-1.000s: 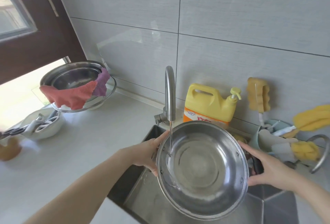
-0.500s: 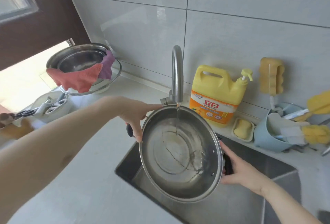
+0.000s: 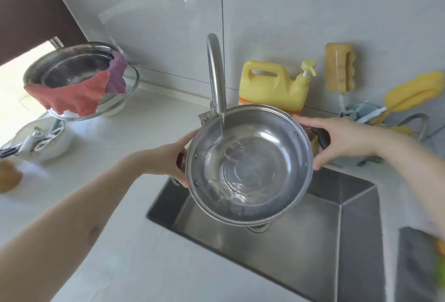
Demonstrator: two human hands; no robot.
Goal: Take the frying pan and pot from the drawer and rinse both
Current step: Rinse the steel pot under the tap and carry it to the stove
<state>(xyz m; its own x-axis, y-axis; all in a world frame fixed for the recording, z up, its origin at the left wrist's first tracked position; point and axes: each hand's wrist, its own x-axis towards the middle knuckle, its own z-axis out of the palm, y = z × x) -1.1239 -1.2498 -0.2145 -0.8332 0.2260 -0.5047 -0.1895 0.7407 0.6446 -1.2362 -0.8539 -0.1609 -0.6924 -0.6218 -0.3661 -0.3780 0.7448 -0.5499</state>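
So, head view, the only one going: stainless pot (image 3: 250,164) held over the sink (image 3: 313,241), tipped a bit toward the camera, right under the faucet (image 3: 215,72). Thin stream of water (image 3: 222,128) hitting the inside wall on the left, a shallow puddle pooling at the lower edge of the base. Left hand (image 3: 168,159) wrapped around the dark side handle on the left, fingers curled under, thumb up against the rim. Right hand (image 3: 337,137) gripping the opposite handle the same way, fingers curled over it. Both hands full of pot, nothing else in them.

Around it on the desk (image 3: 120,229): yellow detergent jug (image 3: 274,84) just behind the pot, yellow sponge (image 3: 339,68) stuck on the wall tiles, a blue caddy with brushes off to the right, steel bowl (image 3: 79,72) with a red and a purple cloth (image 3: 69,96) draped over its rim on the left. No frying pan anywhere in view, so can't tell where that one stands.

For doing this bit well, probably: keep the firm two-handle grip, roll the pot slowly so the stream sweeps the whole inner wall, swirl the puddle round, then tip it out low into the sink to avoid splashing. Wet steel likely slippery, so no loosening either hand mid-tilt.
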